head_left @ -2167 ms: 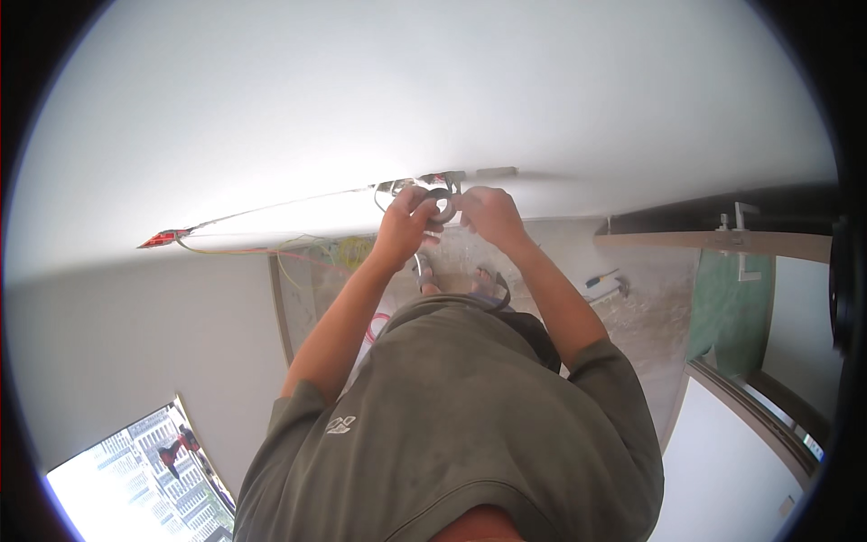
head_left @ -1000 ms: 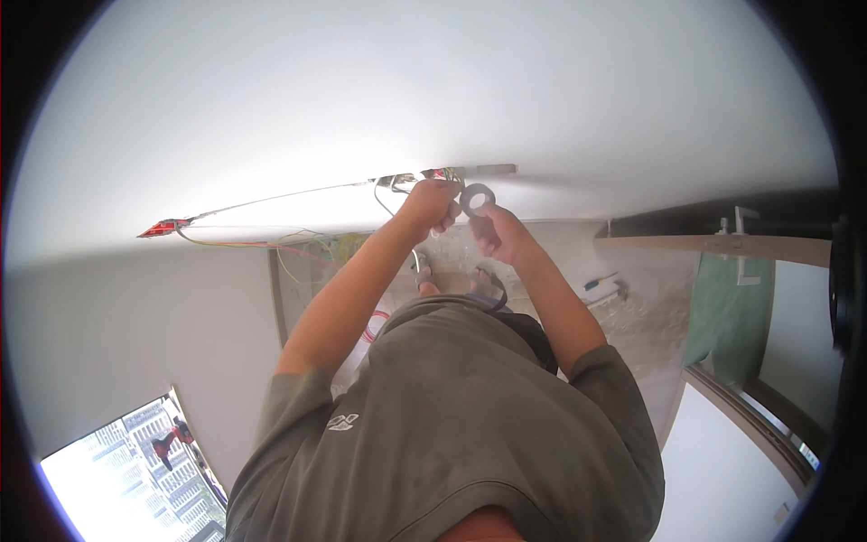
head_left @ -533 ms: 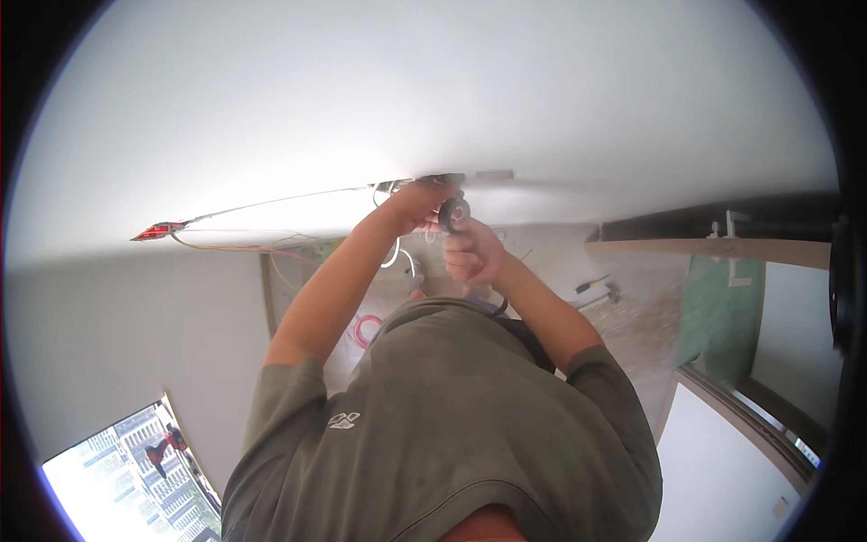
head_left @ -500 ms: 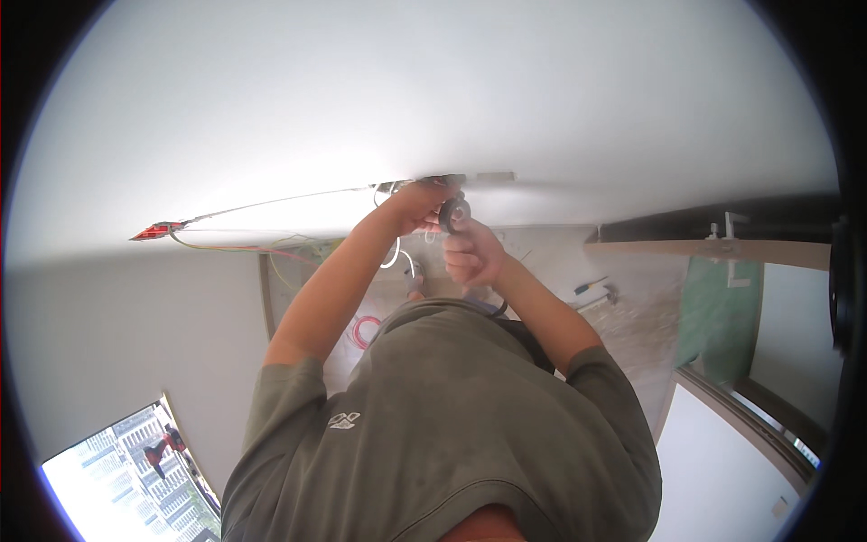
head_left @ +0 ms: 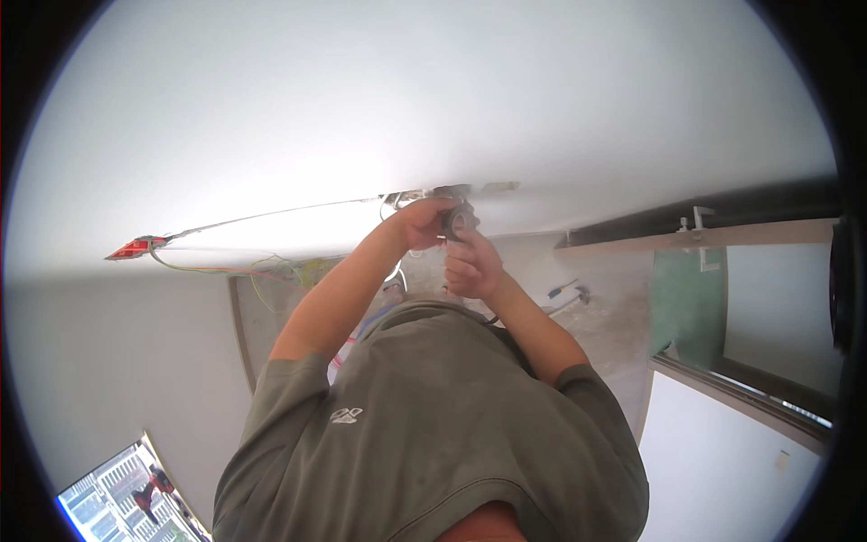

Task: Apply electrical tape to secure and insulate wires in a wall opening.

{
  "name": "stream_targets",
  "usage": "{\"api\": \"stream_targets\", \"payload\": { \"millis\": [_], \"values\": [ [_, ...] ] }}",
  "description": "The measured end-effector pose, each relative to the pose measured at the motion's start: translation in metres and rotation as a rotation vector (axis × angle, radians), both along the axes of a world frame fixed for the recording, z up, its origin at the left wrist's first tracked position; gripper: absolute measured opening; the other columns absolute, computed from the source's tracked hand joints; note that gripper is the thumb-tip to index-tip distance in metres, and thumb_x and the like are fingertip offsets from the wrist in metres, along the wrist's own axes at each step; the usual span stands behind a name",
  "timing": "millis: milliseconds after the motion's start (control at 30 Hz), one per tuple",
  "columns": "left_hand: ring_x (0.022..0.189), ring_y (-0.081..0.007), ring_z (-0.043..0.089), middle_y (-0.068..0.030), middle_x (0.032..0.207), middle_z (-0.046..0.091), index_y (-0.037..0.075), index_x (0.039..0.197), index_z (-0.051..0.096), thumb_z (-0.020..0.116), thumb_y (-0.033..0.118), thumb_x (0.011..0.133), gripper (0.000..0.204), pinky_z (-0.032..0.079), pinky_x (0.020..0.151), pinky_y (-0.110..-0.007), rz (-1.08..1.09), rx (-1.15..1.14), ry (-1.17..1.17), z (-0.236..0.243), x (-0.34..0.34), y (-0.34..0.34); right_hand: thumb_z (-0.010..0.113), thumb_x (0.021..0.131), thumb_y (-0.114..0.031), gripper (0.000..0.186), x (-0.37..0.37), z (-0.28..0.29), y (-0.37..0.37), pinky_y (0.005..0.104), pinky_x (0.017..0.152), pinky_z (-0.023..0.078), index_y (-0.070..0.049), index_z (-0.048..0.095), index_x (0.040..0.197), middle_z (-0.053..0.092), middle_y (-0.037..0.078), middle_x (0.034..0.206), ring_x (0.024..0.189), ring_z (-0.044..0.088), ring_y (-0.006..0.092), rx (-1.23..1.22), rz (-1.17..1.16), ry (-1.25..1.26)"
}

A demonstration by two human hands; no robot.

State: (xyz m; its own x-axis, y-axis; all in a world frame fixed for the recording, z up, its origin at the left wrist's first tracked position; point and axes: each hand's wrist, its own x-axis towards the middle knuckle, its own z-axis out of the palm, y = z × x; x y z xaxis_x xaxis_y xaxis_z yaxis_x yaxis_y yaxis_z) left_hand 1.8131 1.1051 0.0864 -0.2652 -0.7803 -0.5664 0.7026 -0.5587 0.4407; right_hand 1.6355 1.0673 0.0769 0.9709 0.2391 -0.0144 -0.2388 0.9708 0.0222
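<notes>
A roll of black tape (head_left: pixel 450 226), probably electrical tape, is gripped in my right hand (head_left: pixel 474 268), with the fingers curled below it. My left hand (head_left: pixel 423 223) is closed right beside the roll, its fingertips pinching something too small and hidden to make out. Both hands are just below an opening (head_left: pixel 450 191) in the white wall. White cable (head_left: pixel 386 203) loops out of that opening and shows again below my left hand. What is inside the opening is mostly hidden by my fingers.
A red wall box (head_left: pixel 137 247) at the left has green and red wires (head_left: pixel 203 269) hanging from it. A tool with a blue part (head_left: pixel 562 289) lies on the floor at right. A red power tool (head_left: pixel 149 499) stands by the window. Right, a brown-framed opening (head_left: pixel 686 239) holds a white bracket.
My view has shifted slightly, so the wall box sits further left. The tape roll has turned a little, and my hands stay together at the wall opening.
</notes>
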Motion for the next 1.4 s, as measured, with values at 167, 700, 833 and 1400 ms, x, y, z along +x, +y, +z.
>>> {"api": "stream_targets", "payload": {
  "millis": [167, 700, 833, 1400],
  "values": [
    [0.087, -0.0214, 0.061, -0.0087, 0.102, 0.065, 0.010, 0.107, 0.058, 0.051, 0.031, 0.097, 0.024, 0.050, 0.078, -0.041, 0.121, 0.005, 0.129, 0.011, 0.003, 0.000, 0.043, 0.094, -0.038, 0.037, 0.004, 0.041, 0.004, 0.0285, 0.044, 0.037, -0.010, 0.054, 0.072, 0.054, 0.008, 0.056, 0.044, 0.046, 0.0169, -0.714, -0.034, 0.553],
    [0.109, -0.0282, 0.058, -0.0132, 0.124, 0.056, 0.012, 0.121, 0.053, 0.052, 0.030, 0.098, 0.029, 0.048, 0.095, -0.046, 0.152, 0.122, 0.344, -0.007, -0.004, -0.008, 0.064, 0.077, -0.009, 0.037, 0.018, 0.066, -0.015, 0.0423, 0.069, 0.052, -0.007, 0.058, 0.114, 0.064, 0.015, 0.087, 0.080, 0.064, 0.0321, -2.641, -0.762, 0.667],
    [0.118, -0.0328, 0.054, -0.0173, 0.128, 0.055, 0.007, 0.122, 0.052, 0.047, 0.025, 0.101, 0.028, 0.044, 0.104, -0.049, 0.287, 0.086, 0.230, 0.016, -0.022, -0.006, 0.060, 0.081, -0.016, 0.030, 0.015, 0.059, -0.020, 0.0427, 0.067, 0.052, -0.004, 0.061, 0.108, 0.067, 0.017, 0.082, 0.074, 0.065, 0.0341, -2.551, -0.839, 0.897],
    [0.090, -0.0239, 0.063, -0.0100, 0.100, 0.066, 0.009, 0.107, 0.058, 0.063, 0.025, 0.093, 0.022, 0.051, 0.076, -0.035, 0.288, 0.064, 0.148, -0.010, -0.022, -0.010, 0.041, 0.097, -0.043, 0.038, -0.006, 0.016, -0.019, 0.0334, 0.044, 0.042, -0.009, 0.056, 0.093, 0.052, 0.005, 0.054, 0.040, 0.048, 0.0187, -0.600, -0.023, 0.681]
  ]
}}
